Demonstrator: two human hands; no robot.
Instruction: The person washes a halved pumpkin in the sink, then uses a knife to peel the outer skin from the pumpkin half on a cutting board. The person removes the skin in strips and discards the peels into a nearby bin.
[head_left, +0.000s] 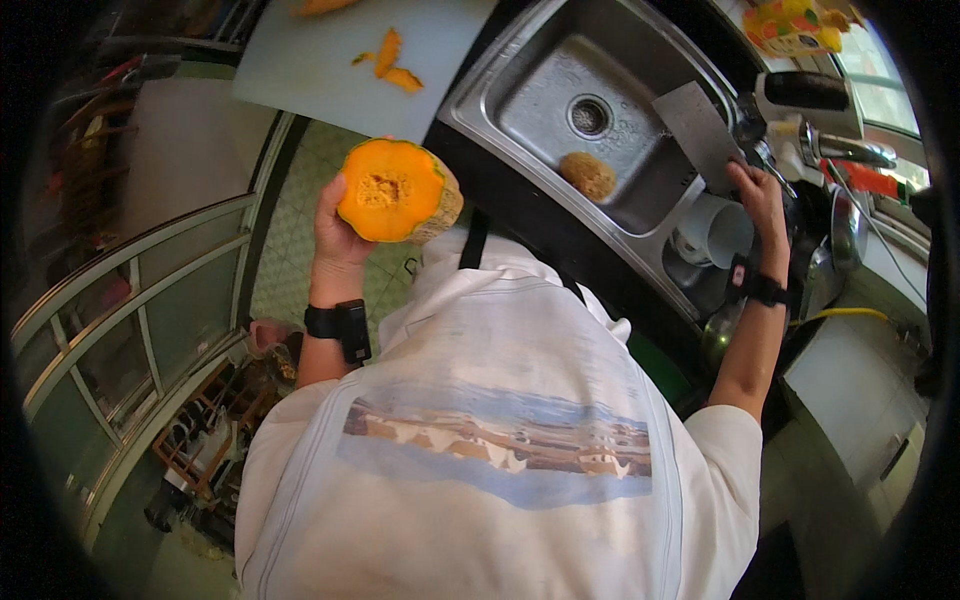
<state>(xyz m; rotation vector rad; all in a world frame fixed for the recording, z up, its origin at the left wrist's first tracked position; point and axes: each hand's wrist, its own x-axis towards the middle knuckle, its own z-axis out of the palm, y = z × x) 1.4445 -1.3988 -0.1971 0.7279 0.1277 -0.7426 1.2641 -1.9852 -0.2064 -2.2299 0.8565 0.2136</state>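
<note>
A pumpkin (391, 190) with a cut orange face rests in my left hand (337, 214), its cut side turned up. Part of its ribbed rind shows on the right. My right hand (757, 196) grips a cleaver (696, 129), whose broad blade is over the right side of the steel sink (517, 97). In the basin lies a rough tan oval thing (588, 176), which I cannot name for certain. Several orange pumpkin scraps (390, 64) are on the white cutting board (300, 67) beyond my left hand.
A white container (712, 229) stands in the small side basin. Near the window are a chrome faucet (851, 148) and a yellow package (795, 28). A glass-paned sliding door (180, 315) is at left, with a cluttered rack (217, 420) beside it.
</note>
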